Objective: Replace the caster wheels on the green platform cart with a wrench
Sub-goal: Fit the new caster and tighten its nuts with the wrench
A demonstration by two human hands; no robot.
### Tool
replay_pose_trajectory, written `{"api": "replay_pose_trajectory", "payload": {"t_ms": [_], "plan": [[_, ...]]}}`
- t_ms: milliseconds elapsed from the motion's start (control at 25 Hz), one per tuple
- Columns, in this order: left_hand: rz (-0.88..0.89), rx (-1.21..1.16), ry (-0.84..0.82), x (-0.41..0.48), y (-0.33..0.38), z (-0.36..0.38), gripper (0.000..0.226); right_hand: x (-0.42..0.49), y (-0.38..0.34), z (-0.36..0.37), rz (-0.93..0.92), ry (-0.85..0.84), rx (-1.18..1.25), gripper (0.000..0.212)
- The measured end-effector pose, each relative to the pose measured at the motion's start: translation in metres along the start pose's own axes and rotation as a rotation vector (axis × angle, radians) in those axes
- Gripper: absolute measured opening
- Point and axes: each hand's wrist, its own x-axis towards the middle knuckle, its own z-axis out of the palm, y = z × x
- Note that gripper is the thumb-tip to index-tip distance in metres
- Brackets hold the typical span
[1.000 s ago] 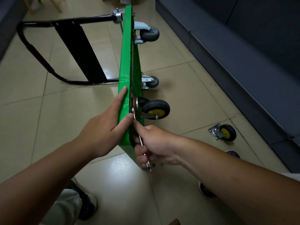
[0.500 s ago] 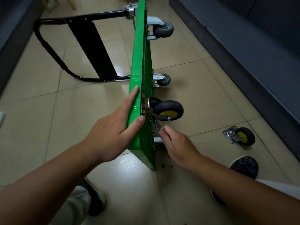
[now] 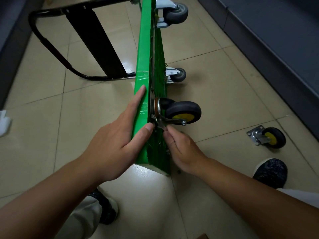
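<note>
The green platform cart [image 3: 143, 49] stands on its side edge on the tiled floor. A black caster with a yellow hub [image 3: 183, 112] sits on its underside, near the close end. My left hand [image 3: 117, 140] presses flat on the cart's upper edge, fingers straight, with the thumb beside the caster's plate. My right hand [image 3: 183, 149] pinches the silver wrench [image 3: 160, 125] just under that plate; only the wrench head shows. Two grey casters [image 3: 176, 13] [image 3: 177, 75] are mounted farther along the cart.
A loose yellow-hub caster [image 3: 269, 138] lies on the floor to the right. The cart's black handle [image 3: 51, 47] lies folded out at the left. A dark low unit [image 3: 276, 49] runs along the right side. My shoes [image 3: 271, 171] [image 3: 105, 209] flank the cart's near end.
My right hand has moved from a low grip on the wrench handle up to the caster's plate. My left hand stays on the cart's edge. The view has closed in.
</note>
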Motion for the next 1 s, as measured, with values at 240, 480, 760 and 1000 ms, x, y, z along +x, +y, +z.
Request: {"api": "replay_pose_trajectory", "payload": {"t_ms": [240,480,760,1000], "plan": [[-0.011,-0.014,0.015,0.0,-0.001,0.002,0.071,0.005,-0.008,-0.006,-0.012,-0.103,-0.011,0.04],[-0.013,0.002,0.008,-0.001,-0.001,0.0,0.071,-0.001,-0.02,-0.007,0.083,-0.176,0.183,0.033],[-0.028,0.015,0.037,-0.002,0.0,0.003,0.07,-0.025,-0.079,-0.006,0.46,-0.242,0.605,0.049],[-0.029,0.049,-0.009,0.001,0.002,0.001,0.072,-0.032,-0.1,-0.017,0.559,-0.272,0.588,0.055]]}}
